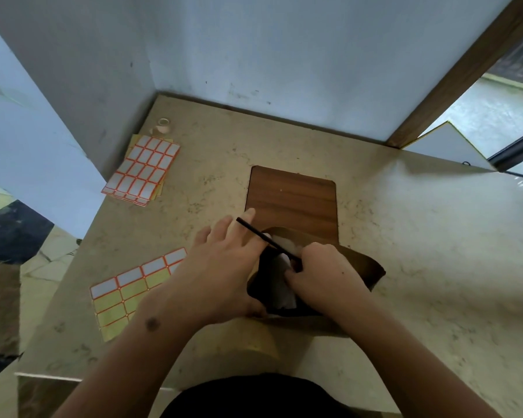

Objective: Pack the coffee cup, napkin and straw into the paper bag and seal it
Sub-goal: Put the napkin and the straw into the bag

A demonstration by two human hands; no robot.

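**Inventory: packing station, one paper bag in hand**

- Paper bag (363, 267): one, brown, standing open on the stone counter (405, 236), its mouth facing up. Its far edge overlaps the wooden board.
- Straw (263, 236): one, black, slanting out of the bag mouth toward the upper left, lower end inside the bag.
- Napkin (280, 282): one white crumpled mass visible inside the bag.
- Coffee cup: cannot be made out inside the dark bag interior.
- Left hand (221, 270): one, fingers straight and spread, laid against the bag's left wall and rim, holding the mouth apart.
- Right hand (323, 273): one, fingers curled, pinching the straw's lower part at the bag mouth.
- Wooden board (293, 197): one, flat on the counter beyond the bag.
- Label sheets: two groups. Far stack (142, 170), white labels edged in orange, at the counter's left rear; near sheet (127, 294), partly peeled, just left of the left forearm.
- Tape roll (163, 125): one, small, beside the far stack against the wall.
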